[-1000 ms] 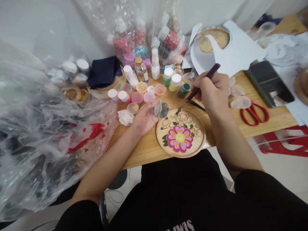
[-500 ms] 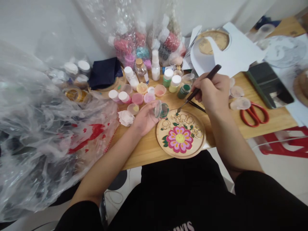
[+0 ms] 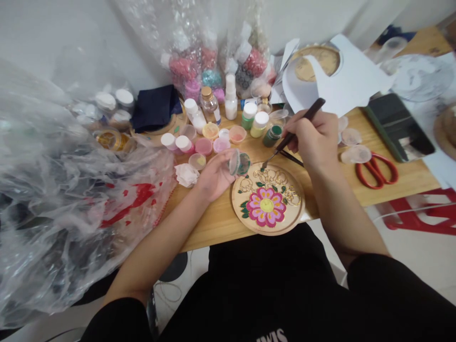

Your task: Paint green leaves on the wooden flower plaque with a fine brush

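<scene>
My right hand (image 3: 312,140) is closed around a dark-handled paintbrush (image 3: 301,124). The brush tip meets the upper edge of a round wooden plaque (image 3: 237,199), at a small dark green leaf. On the plaque, a pink flower (image 3: 266,205) with a yellow centre and several green leaves are coloured, while gold outlines above it show bare wood. In my left hand (image 3: 215,178) is a small clear plastic cup (image 3: 239,162) with dark green paint inside, tilted at the plaque's upper left edge. An open jar of dark green paint (image 3: 272,136) stands behind the brush.
Paint cups (image 3: 204,146), lidded jars (image 3: 259,124) and bottles (image 3: 210,105) crowd the table's back. To the right are red-handled scissors (image 3: 376,171), a phone (image 3: 401,126) and white paper (image 3: 351,78). Crumpled clear plastic (image 3: 89,209) covers the left; a tissue (image 3: 186,175) lies near my left hand.
Almost nothing differs. My right hand and the brush handle have shifted very slightly left and down, with the tip still at the same leaf; my left hand holds its place.
</scene>
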Motion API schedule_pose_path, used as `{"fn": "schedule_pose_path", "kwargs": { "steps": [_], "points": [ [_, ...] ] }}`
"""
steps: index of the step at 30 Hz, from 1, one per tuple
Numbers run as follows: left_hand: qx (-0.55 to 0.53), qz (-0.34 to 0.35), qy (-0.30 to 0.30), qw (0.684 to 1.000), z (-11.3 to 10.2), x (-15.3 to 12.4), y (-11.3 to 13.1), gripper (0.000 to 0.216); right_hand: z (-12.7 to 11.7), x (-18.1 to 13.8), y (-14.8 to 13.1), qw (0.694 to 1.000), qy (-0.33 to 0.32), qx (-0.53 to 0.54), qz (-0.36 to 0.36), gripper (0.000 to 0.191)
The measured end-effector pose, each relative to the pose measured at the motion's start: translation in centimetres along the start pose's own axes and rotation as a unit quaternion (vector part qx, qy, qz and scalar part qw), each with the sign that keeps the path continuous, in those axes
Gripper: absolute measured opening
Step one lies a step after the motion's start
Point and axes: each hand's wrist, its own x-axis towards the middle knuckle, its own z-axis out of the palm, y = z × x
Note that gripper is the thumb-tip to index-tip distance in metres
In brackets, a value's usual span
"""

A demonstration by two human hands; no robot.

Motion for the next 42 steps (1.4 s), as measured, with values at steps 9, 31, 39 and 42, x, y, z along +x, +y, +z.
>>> {"fn": "schedule_pose_path", "kwargs": {
  "steps": [9,31,39,42],
  "points": [
    [-0.002,-0.001,0.011,1.0,0.2,0.0,0.0,0.022,0.0,0.0,-0.2,1.0,0.004,0.004,-0.007,0.026],
    [-0.005,0.025,-0.009,1.0,-0.4,0.2,-0.4,0.023,-0.1,1.1,-1.1,0.951,0.023,0.281,0.129,0.013],
    [-0.012,0.019,-0.059,0.998,-0.7,1.2,-0.6,0.024,0.1,-0.8,-1.9,0.962,-0.076,0.263,-0.004,0.018],
    [-0.029,0.03,-0.064,0.997,-1.0,1.4,-0.8,0.023,0.1,-1.3,-1.7,0.965,-0.089,0.239,-0.055,0.02]
  ]
}}
